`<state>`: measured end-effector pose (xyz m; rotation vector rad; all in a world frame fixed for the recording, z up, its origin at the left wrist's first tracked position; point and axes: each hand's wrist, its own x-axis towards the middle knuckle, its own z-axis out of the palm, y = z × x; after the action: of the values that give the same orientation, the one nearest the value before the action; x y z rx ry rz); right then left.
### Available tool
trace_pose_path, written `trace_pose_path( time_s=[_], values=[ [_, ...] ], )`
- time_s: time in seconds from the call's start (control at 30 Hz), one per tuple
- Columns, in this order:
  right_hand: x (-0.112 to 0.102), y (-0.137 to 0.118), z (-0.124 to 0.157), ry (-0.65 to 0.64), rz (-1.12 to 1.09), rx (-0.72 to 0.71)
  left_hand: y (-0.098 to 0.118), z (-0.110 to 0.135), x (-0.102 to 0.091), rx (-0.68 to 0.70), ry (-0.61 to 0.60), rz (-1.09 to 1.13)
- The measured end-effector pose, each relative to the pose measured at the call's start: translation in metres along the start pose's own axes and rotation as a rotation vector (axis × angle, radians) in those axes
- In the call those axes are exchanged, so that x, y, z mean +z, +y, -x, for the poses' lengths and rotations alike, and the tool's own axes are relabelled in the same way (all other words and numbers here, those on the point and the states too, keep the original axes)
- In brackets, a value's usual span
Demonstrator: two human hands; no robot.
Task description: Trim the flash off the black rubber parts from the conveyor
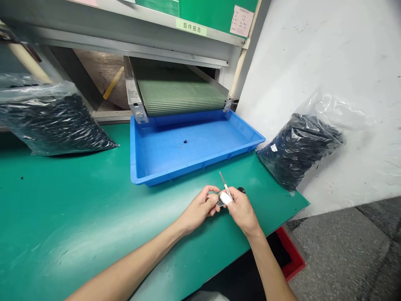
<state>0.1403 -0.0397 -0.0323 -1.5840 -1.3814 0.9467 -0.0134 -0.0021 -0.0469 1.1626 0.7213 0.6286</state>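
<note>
My left hand (205,205) is closed, pinching a small dark round part (220,203) with a greyish rim between thumb and fingers. Closed around a slim knife-like tool (226,187) is my right hand (242,211); the tool's thin metal blade points up and away, and its pale handle looks wrapped. A white cover (226,199) sits on my right thumb, which touches the round part. The fingers hide much of the part. Just beyond my right hand, a black round piece (241,190) shows on the green tabletop (103,200).
A blue tray (200,161) with a tiny black piece (185,141) stands under the end of a green conveyor belt (184,94). Plastic bags of black parts lie left (59,125) and right, the right bag (300,146) against the white wall. A red bin (294,259) is below the table edge.
</note>
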Motion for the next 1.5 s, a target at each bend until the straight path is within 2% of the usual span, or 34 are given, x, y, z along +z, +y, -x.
trace_pose_path(
  time_s=[0.07,0.17,0.3,0.37,0.47,0.57,0.67,0.8,0.93,1.0,1.1,1.17,1.3,1.43,1.5],
  values=[
    [-0.016,0.004,0.007,0.101,0.063,0.029,0.0,0.0,-0.003,-0.042,0.026,0.019],
    [-0.059,0.022,0.033,0.322,0.217,0.089,-0.002,0.001,-0.006,-0.078,0.075,0.026],
    [-0.125,0.062,0.086,0.569,0.478,0.187,-0.002,-0.003,-0.005,-0.089,0.083,0.014],
    [-0.15,0.086,0.109,0.645,0.659,0.279,-0.001,-0.006,-0.003,-0.095,0.068,0.036],
    [-0.171,0.116,0.13,0.692,0.834,0.395,0.005,-0.008,0.001,-0.106,0.08,0.121],
    [-0.178,0.128,0.138,0.735,0.859,0.459,0.011,-0.009,0.003,-0.15,0.135,0.192],
    [-0.175,0.119,0.137,0.744,0.854,0.437,0.012,-0.011,0.003,-0.187,0.138,0.207],
    [-0.152,0.088,0.116,0.57,0.676,0.21,0.006,-0.011,0.004,-0.148,0.133,0.206],
    [-0.104,0.047,0.078,0.359,0.467,-0.023,0.001,-0.009,0.004,-0.129,0.052,0.205],
    [-0.076,0.028,0.059,0.234,0.383,-0.095,0.0,-0.008,0.002,-0.134,0.034,0.187],
    [-0.039,0.005,0.034,0.054,0.305,-0.125,0.001,-0.005,-0.001,-0.116,0.027,0.131],
    [-0.022,-0.005,0.022,-0.004,0.269,-0.119,0.001,-0.003,-0.002,-0.105,0.013,0.144],
    [-0.008,-0.01,0.01,0.027,0.257,-0.1,0.003,-0.004,-0.006,-0.17,-0.023,0.376],
    [-0.015,0.003,0.006,0.166,0.352,-0.128,0.003,-0.009,-0.012,-0.25,-0.001,0.618],
    [-0.02,0.012,0.005,0.179,0.428,-0.125,0.004,-0.011,-0.013,-0.245,0.033,0.691]
  ],
)
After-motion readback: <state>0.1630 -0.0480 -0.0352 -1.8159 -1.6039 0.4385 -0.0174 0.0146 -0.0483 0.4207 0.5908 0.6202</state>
